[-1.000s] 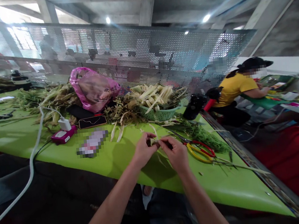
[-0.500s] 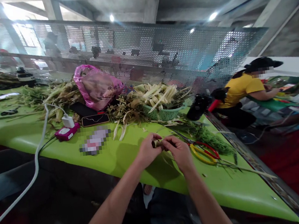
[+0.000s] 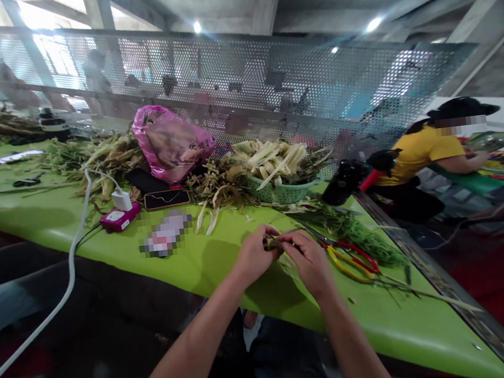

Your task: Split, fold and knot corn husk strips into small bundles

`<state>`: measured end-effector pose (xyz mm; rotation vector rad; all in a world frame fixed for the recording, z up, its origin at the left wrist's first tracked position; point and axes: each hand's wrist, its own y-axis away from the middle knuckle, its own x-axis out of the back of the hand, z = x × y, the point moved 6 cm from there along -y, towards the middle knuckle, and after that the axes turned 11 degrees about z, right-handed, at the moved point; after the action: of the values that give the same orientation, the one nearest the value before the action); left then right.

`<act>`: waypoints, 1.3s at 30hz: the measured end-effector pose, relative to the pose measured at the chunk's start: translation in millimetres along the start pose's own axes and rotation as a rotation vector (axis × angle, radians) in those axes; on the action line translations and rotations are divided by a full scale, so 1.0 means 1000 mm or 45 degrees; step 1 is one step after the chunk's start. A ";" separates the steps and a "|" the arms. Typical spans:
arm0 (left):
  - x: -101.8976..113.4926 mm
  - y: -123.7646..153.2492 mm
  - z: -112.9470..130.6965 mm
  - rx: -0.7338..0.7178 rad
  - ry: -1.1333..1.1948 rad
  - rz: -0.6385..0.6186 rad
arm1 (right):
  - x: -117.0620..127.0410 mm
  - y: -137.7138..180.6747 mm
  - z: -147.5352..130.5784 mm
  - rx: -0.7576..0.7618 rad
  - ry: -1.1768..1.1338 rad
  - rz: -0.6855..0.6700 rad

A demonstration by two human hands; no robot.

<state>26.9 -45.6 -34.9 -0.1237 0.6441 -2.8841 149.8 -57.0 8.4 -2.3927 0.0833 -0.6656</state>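
Over the front of the green table, my left hand point(image 3: 256, 254) and my right hand point(image 3: 309, 262) meet at the fingertips. Between them they pinch a small brownish folded strip of plant leaf point(image 3: 273, 244), largely covered by the fingers. Pale shreds point(image 3: 289, 265) show beneath the right hand. To the right lie scissors point(image 3: 354, 262) with yellow and red handles, touching neither hand. Behind the hands stands a green basket point(image 3: 275, 193) heaped with pale leaf strips point(image 3: 276, 159).
Feathery green sprigs point(image 3: 366, 236) and a black bottle point(image 3: 344, 181) lie near the table's right edge. Leftward are a pink plastic bag point(image 3: 171, 140), a phone point(image 3: 166, 199) and a magenta power bank point(image 3: 120, 218) with a white cable. A person in yellow point(image 3: 430, 153) sits beyond.
The camera has turned slightly left, so the scene sits further right. Both hands stay together on the strip, with the fingers shifted a little around it.
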 end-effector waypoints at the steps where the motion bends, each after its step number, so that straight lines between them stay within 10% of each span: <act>1: -0.001 0.000 -0.001 0.012 0.020 -0.002 | 0.000 0.000 -0.002 0.034 0.005 0.003; 17: -0.013 0.004 -0.008 0.206 0.647 -0.134 | -0.001 -0.007 -0.015 0.098 0.089 -0.202; 27: -0.005 0.001 -0.006 0.492 0.551 0.023 | 0.026 -0.009 -0.020 0.131 0.062 0.096; 39: -0.007 0.005 0.000 0.463 0.498 -0.089 | 0.016 -0.011 -0.015 0.159 0.036 0.012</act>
<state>34.5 -48.5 -37.4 0.4855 0.1573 -3.0583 155.9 -60.3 31.9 -2.2627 0.0631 -0.6801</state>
